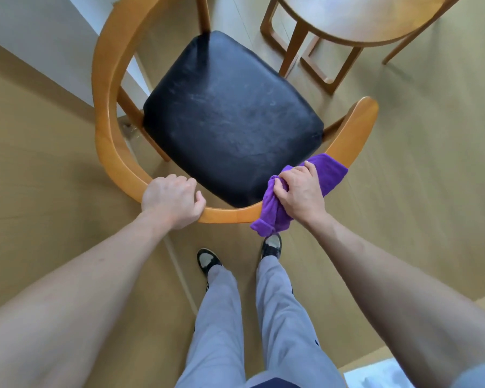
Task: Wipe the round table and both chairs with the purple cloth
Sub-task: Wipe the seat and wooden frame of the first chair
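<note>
1. Right now right hand (300,191) grips purple cloth (275,217) wrapped over chair's curved wooden backrest (230,215).
2. Left hand (172,200) curls round same rail, beside black seat (230,119).
3. Round table (361,18) stands beyond; shoes (207,260) below.

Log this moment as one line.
step: wiping chair backrest rail | right hand: grips purple cloth on rail | left hand: holds rail | round table: untouched
</note>
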### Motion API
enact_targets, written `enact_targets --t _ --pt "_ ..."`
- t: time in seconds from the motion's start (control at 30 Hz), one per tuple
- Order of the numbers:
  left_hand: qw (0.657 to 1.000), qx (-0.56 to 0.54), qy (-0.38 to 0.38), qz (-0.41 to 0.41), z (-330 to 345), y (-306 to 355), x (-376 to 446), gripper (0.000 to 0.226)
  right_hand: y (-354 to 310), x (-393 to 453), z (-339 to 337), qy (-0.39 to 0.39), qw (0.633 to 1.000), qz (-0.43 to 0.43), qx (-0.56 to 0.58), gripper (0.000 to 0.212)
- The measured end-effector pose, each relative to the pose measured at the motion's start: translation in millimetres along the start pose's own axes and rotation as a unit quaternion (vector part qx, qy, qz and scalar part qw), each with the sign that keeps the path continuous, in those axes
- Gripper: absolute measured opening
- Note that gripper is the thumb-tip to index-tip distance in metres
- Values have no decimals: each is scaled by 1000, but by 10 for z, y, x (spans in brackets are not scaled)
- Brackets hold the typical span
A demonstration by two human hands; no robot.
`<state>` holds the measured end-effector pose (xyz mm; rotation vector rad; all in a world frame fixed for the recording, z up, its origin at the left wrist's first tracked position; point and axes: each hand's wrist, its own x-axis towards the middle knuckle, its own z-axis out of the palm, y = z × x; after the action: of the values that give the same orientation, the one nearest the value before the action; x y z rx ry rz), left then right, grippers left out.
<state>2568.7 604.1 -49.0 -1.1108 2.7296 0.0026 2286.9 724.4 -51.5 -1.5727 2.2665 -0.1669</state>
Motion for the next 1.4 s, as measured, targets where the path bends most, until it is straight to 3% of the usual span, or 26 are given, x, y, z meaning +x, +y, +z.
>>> enact_targets --t 0.07,0.17,0.33,0.5,0.73,0.8,0.87,0.93,1.03,1.17,1.3,1.37,1.4 --pt "1000 -6 -13 0 -36 8 13 37 -268 -122 103 17 997 76 -1 30" --pt "1000 -1 -27 -3 -60 11 8 36 -739 -247 226 -15 993 113 -28 35" --pt "1000 -12 -13 -5 -86 23 11 34 -1081 -357 401 -21 999 12 -29 38" --pt "1000 -1 -26 -13 -120 32 6 33 -533 -145 208 -51 988 -123 -79 45" --pt "999 -7 -30 -15 -131 35 7 34 44 246 -66 -119 967 -174 -145 50" --pt "999 -8 -31 -14 -129 38 7 34 127 308 -102 -129 966 -159 -156 51" --pt "999 -6 -36 -16 -127 37 10 33 42 239 -52 -81 980 -95 -152 46" --pt "999 -6 -43 -13 -125 24 5 33 -285 101 67 -19 994 16 -110 39" --pt "999 -5 -50 -16 -133 30 -6 33 -930 -86 270 -30 991 103 -77 37" --pt "998 -3 -65 -26 -154 41 12 31 -1265 -131 352 -95 993 9 -64 39" --pt "997 -8 -74 -30 -183 46 18 30 -809 -125 182 -205 973 -97 34 62" --pt "996 -14 -81 -35 -208 60 29 29 -438 -193 53 -217 957 -184 -55 80" --pt "995 -19 -86 -37 -219 66 31 29 -261 -211 -7 -205 949 -223 -93 77"
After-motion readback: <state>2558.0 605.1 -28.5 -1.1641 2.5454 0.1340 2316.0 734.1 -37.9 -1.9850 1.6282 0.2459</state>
